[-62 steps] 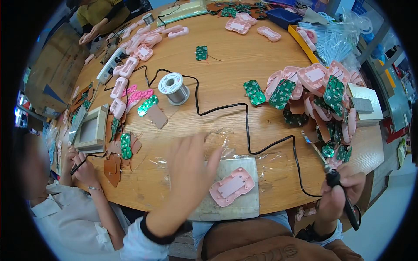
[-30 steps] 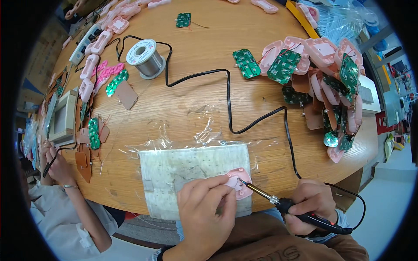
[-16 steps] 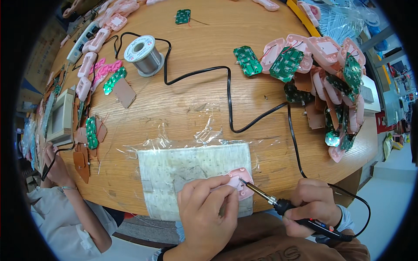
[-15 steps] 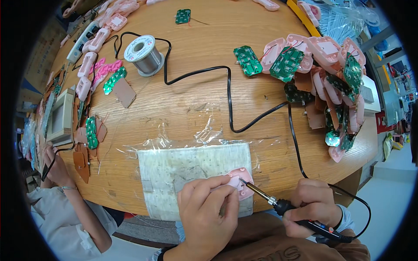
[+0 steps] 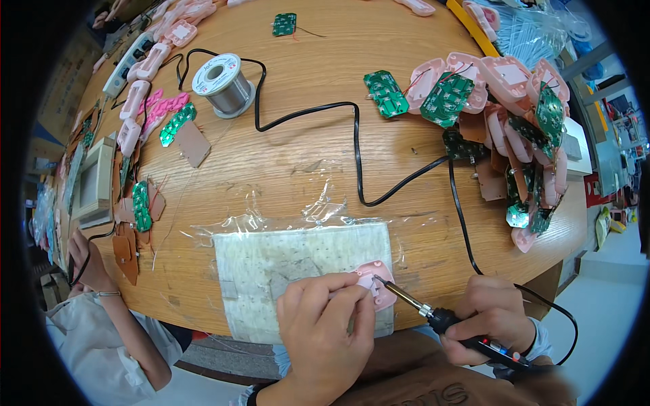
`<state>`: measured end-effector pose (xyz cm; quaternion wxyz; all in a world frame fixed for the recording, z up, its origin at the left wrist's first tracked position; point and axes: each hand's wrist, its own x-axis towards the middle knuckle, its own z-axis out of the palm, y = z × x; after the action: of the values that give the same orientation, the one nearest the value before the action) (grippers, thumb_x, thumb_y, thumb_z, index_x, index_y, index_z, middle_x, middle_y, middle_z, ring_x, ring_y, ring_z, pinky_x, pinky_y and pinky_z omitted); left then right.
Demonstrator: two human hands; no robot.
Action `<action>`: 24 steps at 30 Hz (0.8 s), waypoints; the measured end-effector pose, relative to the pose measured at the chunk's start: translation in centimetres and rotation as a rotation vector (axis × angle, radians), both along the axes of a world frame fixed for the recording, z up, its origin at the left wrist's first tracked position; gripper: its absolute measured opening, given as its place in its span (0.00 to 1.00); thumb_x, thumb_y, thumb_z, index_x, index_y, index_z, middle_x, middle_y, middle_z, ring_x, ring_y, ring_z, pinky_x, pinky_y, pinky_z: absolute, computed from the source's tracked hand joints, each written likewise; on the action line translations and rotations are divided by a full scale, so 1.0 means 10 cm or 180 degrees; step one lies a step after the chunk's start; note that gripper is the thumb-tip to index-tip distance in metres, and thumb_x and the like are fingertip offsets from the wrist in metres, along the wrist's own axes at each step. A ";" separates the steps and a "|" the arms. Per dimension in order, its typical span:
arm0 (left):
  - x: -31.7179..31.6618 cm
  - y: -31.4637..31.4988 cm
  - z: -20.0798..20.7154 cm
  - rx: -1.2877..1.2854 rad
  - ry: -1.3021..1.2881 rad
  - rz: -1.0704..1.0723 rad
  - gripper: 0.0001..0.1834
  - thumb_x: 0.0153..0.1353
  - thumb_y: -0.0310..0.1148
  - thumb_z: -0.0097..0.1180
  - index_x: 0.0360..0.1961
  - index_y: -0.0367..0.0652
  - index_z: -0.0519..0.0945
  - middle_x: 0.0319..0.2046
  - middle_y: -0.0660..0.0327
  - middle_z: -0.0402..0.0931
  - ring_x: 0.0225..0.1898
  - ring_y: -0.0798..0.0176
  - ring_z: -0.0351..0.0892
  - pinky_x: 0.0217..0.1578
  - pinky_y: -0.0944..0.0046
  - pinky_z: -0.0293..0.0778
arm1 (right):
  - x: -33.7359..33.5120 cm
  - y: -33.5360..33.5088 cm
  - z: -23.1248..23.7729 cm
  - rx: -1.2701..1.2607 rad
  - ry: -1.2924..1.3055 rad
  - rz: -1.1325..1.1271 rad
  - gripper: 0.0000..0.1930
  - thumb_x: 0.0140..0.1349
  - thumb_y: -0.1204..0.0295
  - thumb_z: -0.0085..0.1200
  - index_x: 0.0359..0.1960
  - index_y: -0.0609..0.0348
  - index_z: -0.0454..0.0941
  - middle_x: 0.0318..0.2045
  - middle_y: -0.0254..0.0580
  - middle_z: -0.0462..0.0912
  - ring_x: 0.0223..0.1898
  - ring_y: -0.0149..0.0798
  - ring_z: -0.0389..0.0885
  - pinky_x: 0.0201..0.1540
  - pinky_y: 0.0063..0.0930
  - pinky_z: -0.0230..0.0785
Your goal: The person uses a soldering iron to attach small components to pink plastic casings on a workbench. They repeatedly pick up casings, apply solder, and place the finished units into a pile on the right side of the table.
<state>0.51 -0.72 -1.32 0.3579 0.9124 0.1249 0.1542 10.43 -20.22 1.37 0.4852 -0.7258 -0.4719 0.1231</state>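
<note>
My right hand [image 5: 494,314] is closed round the black handle of a soldering iron [image 5: 443,319]. The iron's bare metal shaft slants left and down to its tip over a pink plastic shell [image 5: 386,271]. My left hand [image 5: 325,325] is closed at the shell's left edge, with thumb and fingertips at a pale piece [image 5: 366,279] inside it. The hand hides the shell's left part, and I cannot tell whether the tip touches the pale piece. Beneath them lies a worn, whitish work pad [image 5: 250,271], with clear film along its far edge.
A solder wire spool [image 5: 233,91] stands far left of centre. The iron's black cord [image 5: 359,149] snakes across the table. Pink shells and green circuit boards [image 5: 447,98] are heaped at right; more boards [image 5: 142,206] lie left. A co-worker's arm [image 5: 132,325] rests at the left edge.
The soldering iron and my right hand have shifted very slightly, the tip staying over the shell. My left hand keeps its place on the shell. The co-worker's hand has moved a little.
</note>
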 end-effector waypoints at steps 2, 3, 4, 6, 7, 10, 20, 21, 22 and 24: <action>0.00 0.00 -0.01 -0.0001 -0.0002 0.0007 0.10 0.45 0.19 0.66 0.29 0.41 0.80 0.35 0.61 0.79 0.37 0.56 0.73 0.38 0.60 0.69 | 0.00 0.00 -0.01 0.0001 -0.0045 0.0043 0.10 0.43 0.77 0.68 0.27 0.56 0.80 0.20 0.35 0.72 0.18 0.34 0.70 0.17 0.25 0.58; 0.00 0.00 -0.01 -0.0007 0.0008 0.0010 0.10 0.45 0.19 0.66 0.29 0.41 0.80 0.35 0.61 0.79 0.37 0.56 0.73 0.38 0.60 0.69 | 0.01 0.00 0.00 0.0025 -0.0069 0.0031 0.10 0.43 0.76 0.69 0.27 0.56 0.80 0.20 0.35 0.72 0.18 0.34 0.70 0.17 0.25 0.58; 0.00 0.00 -0.01 -0.0015 0.0016 0.0013 0.10 0.45 0.19 0.66 0.29 0.41 0.80 0.35 0.61 0.78 0.37 0.56 0.73 0.37 0.60 0.69 | 0.01 0.00 0.00 0.0003 -0.0062 0.0073 0.10 0.44 0.76 0.68 0.27 0.57 0.80 0.20 0.35 0.72 0.18 0.34 0.70 0.17 0.25 0.58; 0.00 0.00 -0.02 0.0004 0.0005 0.0010 0.10 0.44 0.19 0.66 0.29 0.41 0.80 0.35 0.61 0.78 0.37 0.56 0.73 0.37 0.60 0.69 | 0.03 0.00 0.01 0.0019 -0.0048 0.0102 0.09 0.44 0.76 0.68 0.27 0.57 0.80 0.20 0.34 0.72 0.18 0.34 0.70 0.17 0.25 0.59; 0.00 0.00 -0.02 0.0014 0.0000 0.0009 0.10 0.44 0.19 0.66 0.28 0.41 0.80 0.35 0.61 0.78 0.37 0.56 0.73 0.37 0.60 0.69 | 0.04 0.00 0.02 -0.0034 -0.0086 0.0182 0.09 0.44 0.76 0.68 0.27 0.57 0.80 0.20 0.34 0.72 0.18 0.34 0.70 0.17 0.25 0.59; 0.00 0.01 -0.01 0.0027 0.0020 0.0007 0.10 0.44 0.19 0.66 0.28 0.41 0.80 0.35 0.61 0.79 0.37 0.55 0.73 0.37 0.59 0.69 | 0.09 -0.03 0.03 -0.0071 -0.0168 0.0307 0.09 0.44 0.76 0.68 0.28 0.56 0.80 0.20 0.34 0.72 0.17 0.35 0.70 0.17 0.25 0.59; -0.03 -0.01 0.07 -0.0054 0.0129 -0.0152 0.10 0.43 0.19 0.66 0.28 0.41 0.80 0.39 0.58 0.78 0.39 0.54 0.73 0.39 0.59 0.69 | 0.03 -0.15 0.04 -0.0033 0.0039 -0.0108 0.12 0.42 0.74 0.70 0.27 0.53 0.78 0.21 0.33 0.76 0.18 0.35 0.72 0.17 0.26 0.60; -0.03 -0.02 0.07 -0.0037 0.0139 -0.0154 0.10 0.43 0.19 0.66 0.28 0.41 0.80 0.39 0.58 0.78 0.39 0.54 0.73 0.39 0.59 0.69 | 0.02 -0.14 0.02 0.0035 0.0062 -0.0136 0.12 0.42 0.74 0.70 0.27 0.53 0.77 0.21 0.34 0.76 0.18 0.35 0.72 0.17 0.26 0.59; -0.03 -0.02 0.06 -0.0017 0.0152 -0.0153 0.10 0.43 0.19 0.66 0.28 0.41 0.80 0.39 0.58 0.78 0.39 0.54 0.72 0.39 0.59 0.69 | 0.01 -0.13 0.00 0.0110 0.0100 -0.0157 0.12 0.43 0.74 0.70 0.27 0.53 0.77 0.21 0.34 0.76 0.18 0.35 0.72 0.17 0.26 0.59; -0.03 -0.01 0.05 -0.0021 0.0135 -0.0129 0.11 0.43 0.19 0.66 0.28 0.41 0.80 0.39 0.59 0.77 0.38 0.55 0.72 0.39 0.59 0.69 | 0.00 -0.11 -0.02 0.0136 0.0078 -0.0124 0.12 0.43 0.75 0.69 0.28 0.53 0.77 0.21 0.34 0.76 0.18 0.35 0.72 0.17 0.26 0.59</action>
<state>0.24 -0.86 -0.82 0.3612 0.9167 0.1144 0.1272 10.47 -21.35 1.15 0.5086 -0.7227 -0.4543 0.1123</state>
